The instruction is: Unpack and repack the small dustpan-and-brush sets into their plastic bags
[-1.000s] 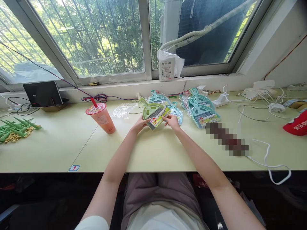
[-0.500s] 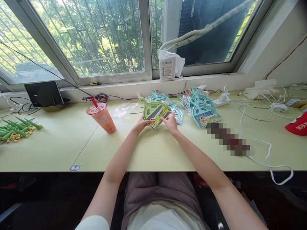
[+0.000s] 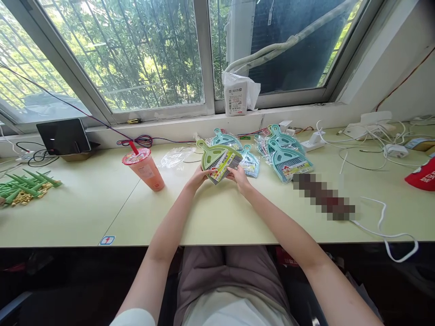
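A small green dustpan-and-brush set (image 3: 214, 156) with a printed label is held over the pale green desk (image 3: 81, 203). My left hand (image 3: 197, 177) grips its left lower edge. My right hand (image 3: 239, 175) grips its right lower corner by the label. Just behind it lie teal dustpan sets in clear wrap (image 3: 249, 161), and a stack of more teal sets (image 3: 285, 156) sits to the right.
A pink drink cup with a straw (image 3: 144, 169) stands left of my hands. An empty clear bag (image 3: 175, 156) lies behind. Green plastic pieces (image 3: 23, 186) lie far left, near a dark tablet (image 3: 64, 136). White cables and chargers (image 3: 374, 145) spread on the right, and a red item (image 3: 423, 175) sits at the edge.
Both hands drew a little closer together on the green set, and its label end tilted slightly. The view shifted a bit.
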Motion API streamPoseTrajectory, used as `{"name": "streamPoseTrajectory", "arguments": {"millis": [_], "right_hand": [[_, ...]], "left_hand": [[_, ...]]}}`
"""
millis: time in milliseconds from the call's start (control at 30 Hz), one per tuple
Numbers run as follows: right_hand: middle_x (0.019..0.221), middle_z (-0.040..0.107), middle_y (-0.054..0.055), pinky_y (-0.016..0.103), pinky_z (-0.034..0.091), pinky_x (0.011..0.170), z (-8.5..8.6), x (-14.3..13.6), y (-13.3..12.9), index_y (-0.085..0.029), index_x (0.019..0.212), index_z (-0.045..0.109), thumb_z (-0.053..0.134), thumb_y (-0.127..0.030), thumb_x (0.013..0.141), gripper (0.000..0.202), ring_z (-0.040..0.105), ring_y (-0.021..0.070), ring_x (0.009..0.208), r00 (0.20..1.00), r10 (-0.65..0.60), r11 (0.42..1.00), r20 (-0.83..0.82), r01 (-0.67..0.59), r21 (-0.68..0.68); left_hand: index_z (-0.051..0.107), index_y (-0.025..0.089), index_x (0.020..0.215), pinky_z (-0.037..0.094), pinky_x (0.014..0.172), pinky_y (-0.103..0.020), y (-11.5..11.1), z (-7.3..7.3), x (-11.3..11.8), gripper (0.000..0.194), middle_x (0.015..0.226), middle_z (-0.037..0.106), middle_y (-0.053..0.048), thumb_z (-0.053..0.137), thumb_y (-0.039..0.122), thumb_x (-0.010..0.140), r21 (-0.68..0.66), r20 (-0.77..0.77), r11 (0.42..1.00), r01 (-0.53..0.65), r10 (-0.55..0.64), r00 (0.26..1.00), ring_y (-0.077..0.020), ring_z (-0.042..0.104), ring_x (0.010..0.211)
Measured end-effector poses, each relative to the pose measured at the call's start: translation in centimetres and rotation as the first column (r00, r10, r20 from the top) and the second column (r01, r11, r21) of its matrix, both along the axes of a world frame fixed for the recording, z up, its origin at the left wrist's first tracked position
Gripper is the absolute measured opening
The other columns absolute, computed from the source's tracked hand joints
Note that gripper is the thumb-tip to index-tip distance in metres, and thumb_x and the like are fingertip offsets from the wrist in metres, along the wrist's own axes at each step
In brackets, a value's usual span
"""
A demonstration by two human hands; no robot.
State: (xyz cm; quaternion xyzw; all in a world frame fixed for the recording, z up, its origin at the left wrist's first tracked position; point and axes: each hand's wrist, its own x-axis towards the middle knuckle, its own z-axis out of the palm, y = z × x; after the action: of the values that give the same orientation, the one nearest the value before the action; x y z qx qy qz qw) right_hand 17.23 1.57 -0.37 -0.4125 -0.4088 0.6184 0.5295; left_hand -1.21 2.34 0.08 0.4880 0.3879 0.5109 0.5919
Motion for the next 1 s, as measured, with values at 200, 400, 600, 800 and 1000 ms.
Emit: {"name": "streamPoseTrajectory", "arguments": {"millis": [200, 400, 600, 800, 1000], "right_hand": [[0.097, 0.069, 0.002, 0.032, 0.061, 0.077, -0.36, -0.01, 0.1, -0.022, 0.095, 0.05, 0.06, -0.016, 0.077, 0.021, 0.069, 0.0138, 0.076, 0.998, -0.002, 0.999, -0.07, 0.0, -0.032], [0.095, 0.071, 0.002, 0.032, 0.062, 0.067, 0.04, 0.07, -0.17, -0.023, 0.095, 0.051, 0.066, -0.025, 0.079, 0.022, 0.069, 0.0146, 0.07, 0.997, -0.043, 0.997, -0.059, 0.039, -0.071], [0.087, 0.072, 0.0, 0.029, 0.061, 0.068, -0.11, -0.09, -0.2, -0.022, 0.093, 0.052, 0.064, -0.013, 0.076, 0.022, 0.069, 0.0135, 0.067, 0.993, -0.053, 0.995, -0.106, 0.044, -0.088], [0.087, 0.073, 0.001, 0.028, 0.061, 0.07, -0.33, -0.13, -0.13, -0.02, 0.094, 0.054, 0.062, -0.012, 0.076, 0.021, 0.07, 0.0143, 0.07, 0.991, -0.051, 0.995, -0.123, 0.04, -0.091], [0.087, 0.074, 0.003, 0.028, 0.061, 0.072, -0.1, -0.09, -0.08, -0.018, 0.088, 0.058, 0.061, -0.012, 0.077, 0.012, 0.071, 0.015, 0.073, 0.988, -0.02, 0.995, -0.152, 0.004, -0.104]], "left_hand": [[0.063, 0.014, 0.106, 0.054, 0.079, -0.035, 0.46, -0.35, -0.28, 0.045, 0.107, 0.07, -0.011, 0.077, 0.021, 0.064, -0.024, 0.019, 1.0, -0.015, 0.015, 1.0, -0.0246, 0.067, 0.093], [0.06, 0.016, 0.109, 0.052, 0.086, -0.036, 0.1, -0.25, -0.31, 0.053, 0.11, 0.069, -0.01, 0.08, 0.019, 0.06, -0.002, -0.066, 1.0, 0.017, -0.017, 0.998, -0.0237, 0.065, 0.098], [0.058, 0.015, 0.115, 0.053, 0.079, -0.033, -0.26, 0.2, -0.09, 0.055, 0.104, 0.07, -0.01, 0.075, 0.02, 0.063, -0.04, -0.059, 0.999, 0.016, -0.019, 0.998, -0.0205, 0.067, 0.089], [0.056, 0.014, 0.115, 0.054, 0.077, -0.032, -0.08, 0.13, -0.1, 0.052, 0.103, 0.07, -0.01, 0.071, 0.02, 0.067, -0.041, -0.042, 0.999, -0.004, 0.002, 0.999, -0.0199, 0.068, 0.085], [0.057, 0.014, 0.11, 0.055, 0.078, -0.033, 0.14, -0.2, -0.17, 0.05, 0.105, 0.07, -0.01, 0.075, 0.019, 0.063, -0.046, -0.03, 0.998, -0.031, 0.03, 0.999, -0.021, 0.068, 0.089]]}}
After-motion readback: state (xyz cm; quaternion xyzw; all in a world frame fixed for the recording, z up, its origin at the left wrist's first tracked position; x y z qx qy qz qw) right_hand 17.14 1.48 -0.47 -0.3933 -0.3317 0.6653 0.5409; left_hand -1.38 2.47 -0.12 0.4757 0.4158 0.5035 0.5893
